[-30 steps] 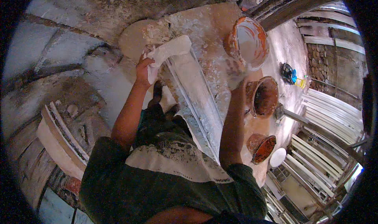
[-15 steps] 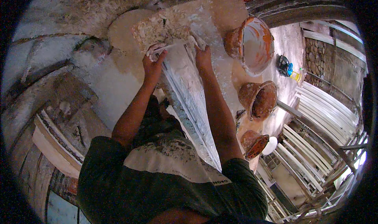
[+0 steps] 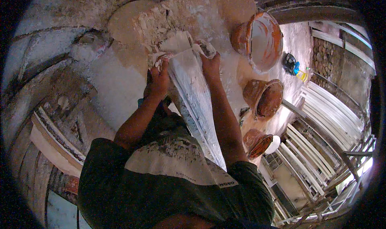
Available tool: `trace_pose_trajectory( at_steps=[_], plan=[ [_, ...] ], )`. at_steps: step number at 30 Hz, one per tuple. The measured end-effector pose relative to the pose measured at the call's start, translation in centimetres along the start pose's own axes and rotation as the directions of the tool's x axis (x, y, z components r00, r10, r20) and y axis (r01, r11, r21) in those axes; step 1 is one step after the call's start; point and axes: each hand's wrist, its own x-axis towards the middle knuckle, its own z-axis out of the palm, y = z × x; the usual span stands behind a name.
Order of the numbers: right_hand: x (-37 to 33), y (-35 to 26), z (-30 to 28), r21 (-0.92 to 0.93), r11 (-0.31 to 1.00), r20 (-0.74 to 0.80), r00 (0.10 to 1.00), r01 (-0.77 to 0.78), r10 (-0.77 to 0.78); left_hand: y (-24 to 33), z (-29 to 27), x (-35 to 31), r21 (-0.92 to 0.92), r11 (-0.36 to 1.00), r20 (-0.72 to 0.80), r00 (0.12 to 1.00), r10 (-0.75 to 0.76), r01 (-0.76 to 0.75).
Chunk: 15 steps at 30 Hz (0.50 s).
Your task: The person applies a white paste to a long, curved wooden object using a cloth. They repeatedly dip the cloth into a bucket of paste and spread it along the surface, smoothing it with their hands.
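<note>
Your left hand [image 3: 159,79] and right hand [image 3: 210,64] both grip the far end of the long white plaster moulding [image 3: 193,104], fingers clamped on its edges. It runs from your lap out to the plaster-caked surface [image 3: 120,80] (three rust-coloured basins [image 3: 263,96] stand well to the right).

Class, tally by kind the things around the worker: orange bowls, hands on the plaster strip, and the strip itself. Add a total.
Orange bowls: 3
Hands: 2, left hand, right hand
Long white plaster strip: 1
Total: 6
</note>
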Motion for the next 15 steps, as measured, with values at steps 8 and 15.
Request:
trace_pose_trajectory(
  at_steps=[8,15],
  plan=[
    [-6.6,9.4,-6.6,-0.147,0.986,-0.169,0.984,-0.079,0.053,3.9,0.4,-10.0,0.144,0.989,0.222,0.975,-0.011,-0.021],
    [-15.8,10.2,-12.0,-0.045,0.994,-0.123,0.988,-0.098,0.092,-2.0,1.2,-18.5,0.046,0.985,0.309,0.940,0.142,-0.164]
  ],
)
